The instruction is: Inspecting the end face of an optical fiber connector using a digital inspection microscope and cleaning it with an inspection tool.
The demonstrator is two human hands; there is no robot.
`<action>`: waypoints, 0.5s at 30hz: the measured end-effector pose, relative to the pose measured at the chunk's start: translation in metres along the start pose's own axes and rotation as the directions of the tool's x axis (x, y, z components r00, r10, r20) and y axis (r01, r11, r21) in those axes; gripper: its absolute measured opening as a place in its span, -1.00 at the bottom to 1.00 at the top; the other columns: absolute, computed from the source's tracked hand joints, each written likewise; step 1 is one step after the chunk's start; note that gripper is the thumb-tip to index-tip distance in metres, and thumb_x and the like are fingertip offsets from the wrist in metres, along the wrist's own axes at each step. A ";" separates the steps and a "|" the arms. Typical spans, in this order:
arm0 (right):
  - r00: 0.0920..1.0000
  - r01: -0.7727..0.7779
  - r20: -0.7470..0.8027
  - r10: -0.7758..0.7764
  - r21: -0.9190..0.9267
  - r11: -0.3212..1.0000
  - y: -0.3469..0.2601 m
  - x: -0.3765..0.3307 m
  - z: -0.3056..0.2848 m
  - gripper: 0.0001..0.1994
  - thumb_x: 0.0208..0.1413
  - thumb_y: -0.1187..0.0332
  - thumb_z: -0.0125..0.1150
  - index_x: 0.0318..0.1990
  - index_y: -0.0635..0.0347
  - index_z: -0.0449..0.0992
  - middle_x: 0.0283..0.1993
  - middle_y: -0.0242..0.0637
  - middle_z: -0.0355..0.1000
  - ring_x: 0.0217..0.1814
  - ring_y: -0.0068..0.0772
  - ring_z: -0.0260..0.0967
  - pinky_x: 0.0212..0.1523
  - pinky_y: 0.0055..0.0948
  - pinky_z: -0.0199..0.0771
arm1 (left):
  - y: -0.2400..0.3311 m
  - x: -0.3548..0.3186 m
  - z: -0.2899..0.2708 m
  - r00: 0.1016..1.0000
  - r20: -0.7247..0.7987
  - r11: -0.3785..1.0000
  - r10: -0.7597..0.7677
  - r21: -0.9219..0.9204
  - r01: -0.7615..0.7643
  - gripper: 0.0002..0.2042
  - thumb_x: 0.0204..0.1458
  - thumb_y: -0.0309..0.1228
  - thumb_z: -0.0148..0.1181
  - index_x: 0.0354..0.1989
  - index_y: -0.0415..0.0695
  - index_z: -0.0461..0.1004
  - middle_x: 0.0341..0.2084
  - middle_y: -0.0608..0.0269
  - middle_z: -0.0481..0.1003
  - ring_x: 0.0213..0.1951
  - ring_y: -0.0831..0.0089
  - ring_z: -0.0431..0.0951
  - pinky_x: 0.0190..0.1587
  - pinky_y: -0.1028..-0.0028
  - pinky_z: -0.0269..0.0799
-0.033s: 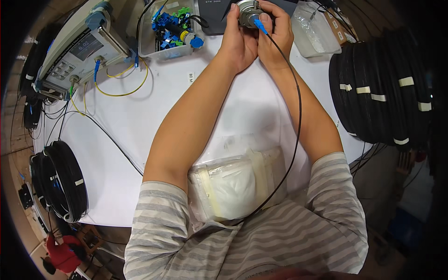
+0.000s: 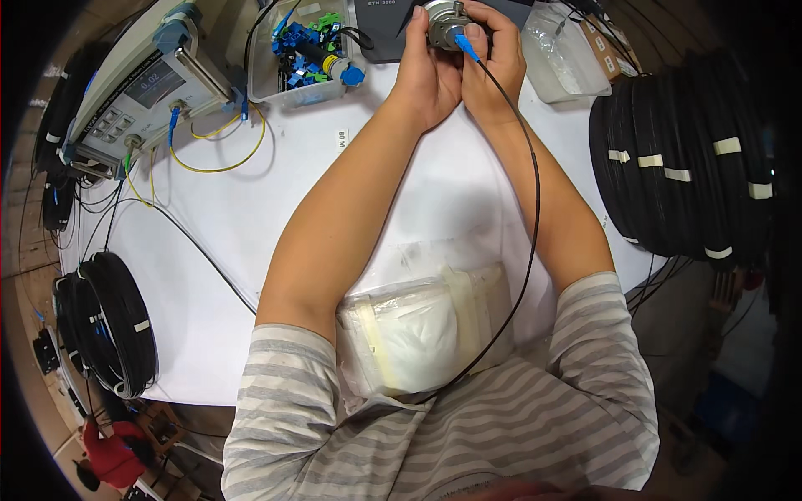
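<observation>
Both my hands meet at the far edge of the white table (image 2: 251, 242). My left hand (image 2: 422, 75) grips a small round grey metal device (image 2: 443, 18) from the left. My right hand (image 2: 499, 75) is wrapped around its right side, thumb and fingers pinching a blue connector (image 2: 466, 47) that sits against the device's face. A thin black cable (image 2: 535, 209) leaves the connector, runs down along my right forearm and curves toward my lap. A white padded bag in clear plastic (image 2: 418, 330) lies at the near table edge between my elbows.
A grey test instrument (image 2: 134, 92) with a yellow fibre loop (image 2: 219, 163) stands at the far left. A clear bin of blue and green connectors (image 2: 305, 50) and a clear plastic box (image 2: 568, 54) flank my hands. Black cable coils hang at the right (image 2: 685, 167) and left (image 2: 109, 321).
</observation>
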State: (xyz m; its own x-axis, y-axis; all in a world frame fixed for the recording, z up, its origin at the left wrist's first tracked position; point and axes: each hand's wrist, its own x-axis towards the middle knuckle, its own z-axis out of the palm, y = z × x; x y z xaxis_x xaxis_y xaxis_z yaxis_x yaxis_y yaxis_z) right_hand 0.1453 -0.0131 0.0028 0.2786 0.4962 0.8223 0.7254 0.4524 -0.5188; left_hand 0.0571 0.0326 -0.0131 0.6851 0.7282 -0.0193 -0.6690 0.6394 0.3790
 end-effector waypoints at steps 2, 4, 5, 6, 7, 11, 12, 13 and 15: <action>1.000 -0.010 0.001 0.010 -0.001 1.000 -0.001 0.000 0.000 -0.73 0.41 0.22 0.07 0.01 0.24 0.52 0.05 -0.10 0.51 0.10 -0.12 0.46 0.17 -0.25 0.41 | 0.000 0.001 -0.002 1.000 0.013 1.000 0.016 -0.005 -0.016 -0.44 0.31 0.20 -0.06 0.15 -0.03 0.42 0.02 0.28 0.49 0.08 0.39 0.50 0.24 0.38 0.40; 1.000 0.007 0.005 -0.007 -0.005 1.000 -0.001 0.000 0.000 -0.72 0.41 0.22 0.07 0.01 0.25 0.52 0.05 -0.10 0.51 0.09 -0.11 0.47 0.16 -0.25 0.42 | -0.001 0.002 -0.003 0.999 0.027 0.999 0.032 -0.011 -0.031 -0.45 0.31 0.20 -0.06 0.15 -0.03 0.42 0.02 0.28 0.48 0.08 0.39 0.50 0.24 0.38 0.40; 1.000 0.007 0.005 -0.007 -0.005 1.000 0.000 0.000 0.000 -0.72 0.41 0.22 0.07 0.01 0.25 0.52 0.05 -0.10 0.51 0.09 -0.11 0.47 0.16 -0.25 0.42 | -0.001 0.002 -0.004 0.999 0.034 1.000 0.024 -0.018 -0.024 -0.45 0.31 0.20 -0.06 0.15 -0.03 0.42 0.02 0.28 0.48 0.08 0.39 0.50 0.24 0.38 0.40; 1.000 0.004 0.006 -0.004 -0.009 1.000 0.001 0.000 0.000 -0.72 0.41 0.21 0.07 0.01 0.25 0.52 0.05 -0.10 0.51 0.09 -0.11 0.47 0.16 -0.25 0.42 | -0.001 0.002 -0.004 0.999 0.041 1.000 0.017 -0.024 -0.016 -0.45 0.31 0.20 -0.05 0.14 -0.03 0.42 0.01 0.28 0.48 0.08 0.39 0.49 0.24 0.38 0.41; 1.000 0.002 0.008 -0.001 -0.015 1.000 0.001 0.000 0.000 -0.72 0.41 0.20 0.07 0.01 0.25 0.52 0.06 -0.10 0.51 0.10 -0.11 0.47 0.16 -0.25 0.41 | -0.001 0.001 -0.002 0.999 0.041 1.000 0.016 -0.025 -0.015 -0.45 0.31 0.20 -0.05 0.14 -0.03 0.42 0.01 0.28 0.48 0.08 0.39 0.49 0.24 0.38 0.41; 1.000 -0.006 -0.008 0.006 -0.004 1.000 0.002 0.000 0.000 -0.70 0.41 0.19 0.07 0.00 0.26 0.51 0.06 -0.10 0.51 0.11 -0.11 0.47 0.17 -0.26 0.41 | 0.000 0.000 0.004 1.000 -0.020 1.000 0.007 -0.010 -0.007 -0.45 0.32 0.20 -0.06 0.14 -0.03 0.42 0.01 0.27 0.48 0.08 0.40 0.50 0.24 0.38 0.41; 1.000 0.001 -0.005 -0.001 0.005 1.000 0.002 0.000 0.000 -0.70 0.41 0.18 0.07 -0.01 0.26 0.51 0.06 -0.10 0.51 0.11 -0.12 0.46 0.18 -0.25 0.41 | 0.000 -0.001 0.005 0.999 -0.037 1.000 -0.011 -0.014 0.011 -0.45 0.32 0.20 -0.07 0.14 -0.03 0.42 0.01 0.27 0.48 0.08 0.40 0.50 0.24 0.38 0.41; 1.000 0.010 -0.002 -0.010 0.014 1.000 0.002 0.001 0.000 -0.70 0.41 0.18 0.07 -0.01 0.26 0.51 0.06 -0.09 0.51 0.11 -0.12 0.46 0.18 -0.25 0.41 | 0.000 0.000 0.004 0.999 -0.038 1.000 -0.010 -0.014 0.009 -0.45 0.32 0.20 -0.07 0.14 -0.03 0.42 0.01 0.27 0.48 0.08 0.40 0.50 0.24 0.38 0.41; 1.000 0.010 0.002 -0.010 0.011 1.000 0.001 0.001 0.000 -0.70 0.41 0.18 0.06 -0.01 0.26 0.51 0.06 -0.09 0.51 0.11 -0.12 0.46 0.18 -0.25 0.41 | 0.000 0.001 0.002 1.000 -0.014 1.000 0.005 -0.015 -0.006 -0.45 0.32 0.20 -0.08 0.15 -0.03 0.41 0.01 0.27 0.48 0.08 0.40 0.50 0.24 0.39 0.41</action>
State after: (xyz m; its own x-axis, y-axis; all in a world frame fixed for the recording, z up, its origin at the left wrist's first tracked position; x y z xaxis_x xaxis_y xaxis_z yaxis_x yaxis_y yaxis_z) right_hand 0.1460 -0.0120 0.0028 0.2701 0.4935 0.8268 0.7212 0.4652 -0.5132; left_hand 0.0582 0.0329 -0.0113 0.6773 0.7350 -0.0304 -0.6770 0.6390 0.3653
